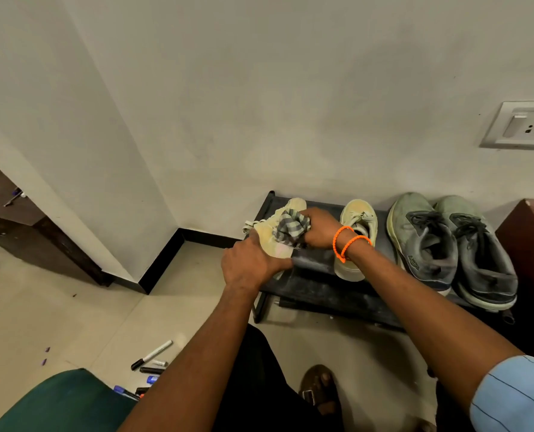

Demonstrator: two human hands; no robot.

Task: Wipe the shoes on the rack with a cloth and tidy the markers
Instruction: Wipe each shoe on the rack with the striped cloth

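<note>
A pale yellow shoe (270,235) is tilted on its side at the left end of the black shoe rack (318,288). My left hand (253,263) grips its heel end. My right hand (321,229), with orange bands at the wrist, holds a bunched grey checked cloth (290,227) pressed against the shoe's upper. The matching yellow shoe (357,235) stands upright on the rack just to the right. A pair of grey-green sneakers (446,244) sits at the rack's right end. Several markers (150,363) lie scattered on the floor at lower left.
A green cushioned seat (57,400) fills the lower left corner beside the markers. A dark red cabinet (530,260) stands right of the rack. A wall socket (521,126) is at upper right. My sandalled foot (318,388) rests on the tiled floor.
</note>
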